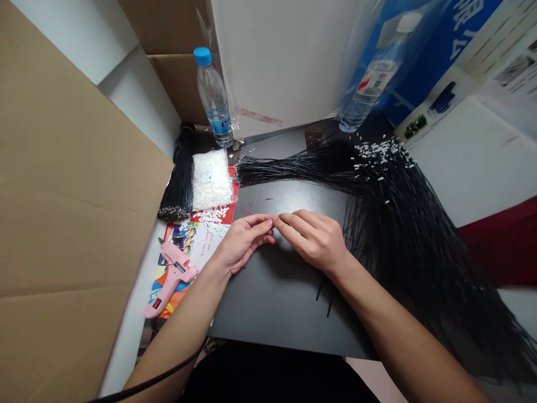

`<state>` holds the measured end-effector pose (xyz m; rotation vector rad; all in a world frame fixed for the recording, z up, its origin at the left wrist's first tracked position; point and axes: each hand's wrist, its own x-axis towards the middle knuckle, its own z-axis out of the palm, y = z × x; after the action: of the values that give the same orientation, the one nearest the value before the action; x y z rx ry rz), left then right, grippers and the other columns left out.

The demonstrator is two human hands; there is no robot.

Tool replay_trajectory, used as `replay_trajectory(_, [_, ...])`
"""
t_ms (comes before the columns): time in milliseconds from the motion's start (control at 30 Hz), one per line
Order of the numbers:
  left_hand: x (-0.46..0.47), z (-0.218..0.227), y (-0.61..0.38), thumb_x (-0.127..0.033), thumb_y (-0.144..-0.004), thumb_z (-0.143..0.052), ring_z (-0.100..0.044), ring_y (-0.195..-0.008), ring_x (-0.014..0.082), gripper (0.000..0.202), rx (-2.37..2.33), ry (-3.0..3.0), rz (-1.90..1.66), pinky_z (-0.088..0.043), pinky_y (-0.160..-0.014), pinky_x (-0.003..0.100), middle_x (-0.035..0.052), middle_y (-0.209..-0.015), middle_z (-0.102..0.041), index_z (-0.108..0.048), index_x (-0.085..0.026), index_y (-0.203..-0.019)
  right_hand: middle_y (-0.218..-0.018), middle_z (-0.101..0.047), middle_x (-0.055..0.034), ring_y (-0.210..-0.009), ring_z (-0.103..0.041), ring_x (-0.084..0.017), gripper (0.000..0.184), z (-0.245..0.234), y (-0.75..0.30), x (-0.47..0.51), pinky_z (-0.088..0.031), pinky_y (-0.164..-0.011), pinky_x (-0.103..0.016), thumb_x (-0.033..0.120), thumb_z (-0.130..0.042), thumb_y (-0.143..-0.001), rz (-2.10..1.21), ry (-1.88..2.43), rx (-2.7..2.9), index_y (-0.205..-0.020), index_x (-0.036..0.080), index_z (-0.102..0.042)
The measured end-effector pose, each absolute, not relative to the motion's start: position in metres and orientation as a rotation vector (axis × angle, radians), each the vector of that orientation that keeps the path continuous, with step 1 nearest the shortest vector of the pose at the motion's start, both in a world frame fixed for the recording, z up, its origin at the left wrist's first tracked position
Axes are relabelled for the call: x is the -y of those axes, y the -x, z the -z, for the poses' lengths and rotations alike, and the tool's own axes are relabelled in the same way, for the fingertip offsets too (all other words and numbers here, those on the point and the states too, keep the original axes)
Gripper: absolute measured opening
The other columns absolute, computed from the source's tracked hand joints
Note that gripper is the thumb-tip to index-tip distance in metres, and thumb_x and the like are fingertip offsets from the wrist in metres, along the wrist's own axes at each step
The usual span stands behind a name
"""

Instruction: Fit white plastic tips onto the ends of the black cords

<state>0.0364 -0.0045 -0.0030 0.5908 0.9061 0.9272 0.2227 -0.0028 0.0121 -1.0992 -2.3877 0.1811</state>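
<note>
Left hand (245, 242) and right hand (311, 240) meeting at the fingertips, any pinched item too small to tell, above a black board (268, 302); white-capped black wires (390, 190) fanned far right, with bagged white caps (212, 179) and a metal-tipped black wire bundle (180, 184) remaining far left.
</note>
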Motion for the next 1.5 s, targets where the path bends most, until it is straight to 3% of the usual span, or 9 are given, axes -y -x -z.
replay_trajectory(167, [0.005,0.005,-0.037,-0.022,-0.07,-0.085,-0.061,-0.062,0.0073,0.02,-0.932,-0.614,-0.951,-0.057,-0.067,0.023,0.0014,-0.076,-0.067,-0.074,-0.012,-0.083,-0.091,-0.075,-0.0068,-0.077,-0.062,-0.017,0.031,-0.01,-0.223,0.003,-0.047,-0.07,-0.031,0.029,-0.044,-0.102,-0.295,1.069,2.33,-0.09,0.024,-0.073])
replay_trajectory(333, [0.007,0.004,-0.038,-0.028,-0.074,-0.081,-0.066,-0.062,0.0101,0.02,-1.048,-0.874,-1.029,-0.056,-0.066,0.025,0.0032,-0.082,-0.072,-0.073,-0.014,-0.086,-0.094,-0.076,-0.0062,-0.076,-0.065,-0.016,0.02,-0.002,-0.218,0.008,-0.049,-0.069,-0.029,0.029,-0.055,-0.096,-0.446,1.179,2.109,-0.108,0.02,-0.069])
replay_trajectory(567, [0.011,0.0,-0.044,-0.029,-0.079,-0.075,-0.069,-0.062,0.013,0.016,-1.156,-1.17,-1.07,-0.057,-0.065,0.027,0.0051,-0.086,-0.074,-0.073,-0.015,-0.086,-0.069,-0.071,0.0001,-0.056,-0.058,-0.01,0.021,-0.011,-0.214,0.007,-0.04,-0.054,-0.022,0.029,-0.058,-0.094,-0.823,1.298,1.918,-0.084,0.017,-0.072])
replay_trajectory(767, [0.009,0.002,-0.042,-0.032,-0.081,-0.075,-0.068,-0.062,0.0126,0.025,-1.173,-1.141,-1.068,-0.055,-0.064,0.026,0.0052,-0.09,-0.074,-0.074,-0.015,-0.099,-0.071,-0.072,-0.001,-0.06,-0.059,-0.011,0.019,-0.012,-0.218,0.005,-0.041,-0.057,-0.023,0.029,-0.061,-0.091,-0.899,1.341,1.815,-0.085,0.017,-0.074])
replay_trajectory(1100, [0.007,0.009,-0.045,-0.037,-0.07,-0.084,-0.064,-0.067,0.0109,0.031,-1.044,-0.883,-1.133,-0.053,-0.068,0.024,0.0024,-0.081,-0.071,-0.073,-0.014,-0.087,-0.076,-0.071,-0.0028,-0.06,-0.058,-0.01,0.027,-0.007,-0.205,0.011,-0.045,-0.057,-0.022,0.041,-0.06,-0.093,-1.184,1.22,1.521,-0.086,0.016,-0.068])
replay_trajectory(1300, [0.009,0.003,-0.046,-0.041,-0.073,-0.081,-0.059,-0.064,0.0108,0.031,-1.112,-1.014,-1.04,-0.051,-0.064,0.025,0.0034,-0.081,-0.072,-0.073,-0.014,-0.085,-0.08,-0.069,-0.0033,-0.068,-0.062,-0.011,0.025,0.002,-0.201,0.013,-0.048,-0.061,-0.022,0.039,-0.059,-0.094,-1.097,1.218,1.5,-0.086,0.016,-0.065])
replay_trajectory(1500, [0.01,0.006,-0.043,-0.034,-0.075,-0.079,-0.061,-0.067,0.0115,0.023,-1.183,-1.165,-0.941,-0.049,-0.063,0.024,0.0034,-0.081,-0.071,-0.071,-0.014,-0.086,-0.081,-0.07,-0.003,-0.074,-0.064,-0.012,0.018,0.004,-0.206,0.01,-0.049,-0.065,-0.023,0.03,-0.056,-0.095,-0.974,1.196,1.633,-0.087,0.017,-0.065])
